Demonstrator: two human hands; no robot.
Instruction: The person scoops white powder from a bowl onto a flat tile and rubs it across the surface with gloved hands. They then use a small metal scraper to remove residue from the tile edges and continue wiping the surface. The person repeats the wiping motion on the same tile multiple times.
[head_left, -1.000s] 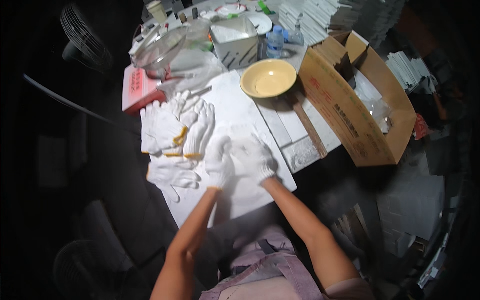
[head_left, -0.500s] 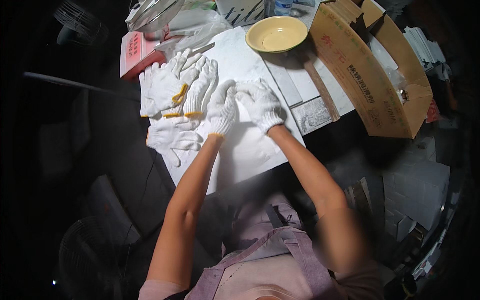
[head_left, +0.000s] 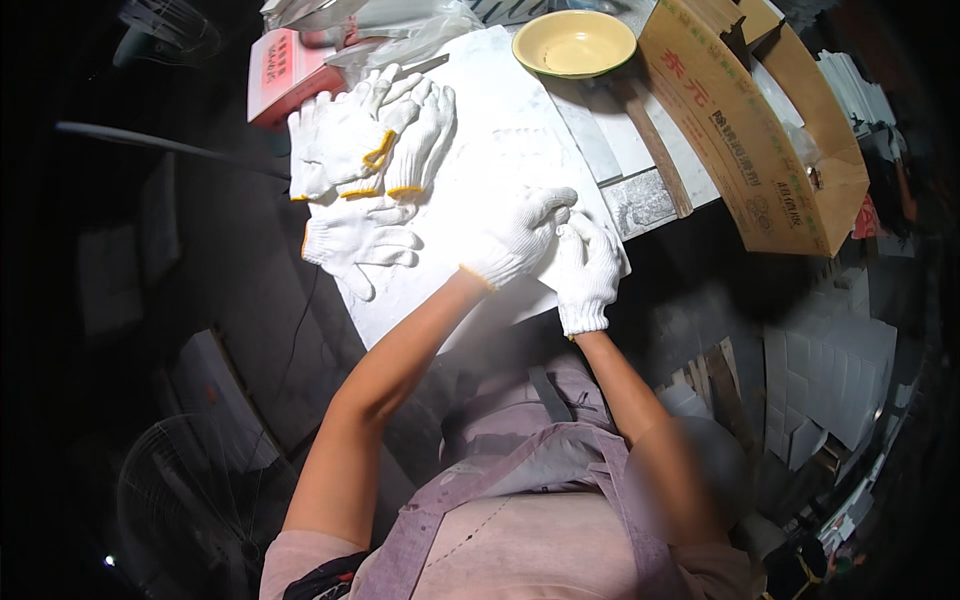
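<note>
White knitted gloves cover both of my hands. My left hand is over the front right part of the white board, its fingers curled and closed toward my right hand. The right hand is at the board's right edge, wrist toward me, its fingers bent and pressed together against the left fingertips. Whatever is between the fingertips, if anything, is too small to make out. On the board's left side lies a pile of white gloves with yellow cuff edges. Nearer me is another loose white glove, its fingers pointing right.
A yellow enamel basin stands at the back. Right of it are a wooden strip and a tall open cardboard box. A pink and white box and clear plastic bags sit at the back left. A fan stands low left.
Both hands have moved right and toward me, from the board's middle to its front right edge. My right hand has turned with its fingers toward the left one. The loose gloves remain in place.
</note>
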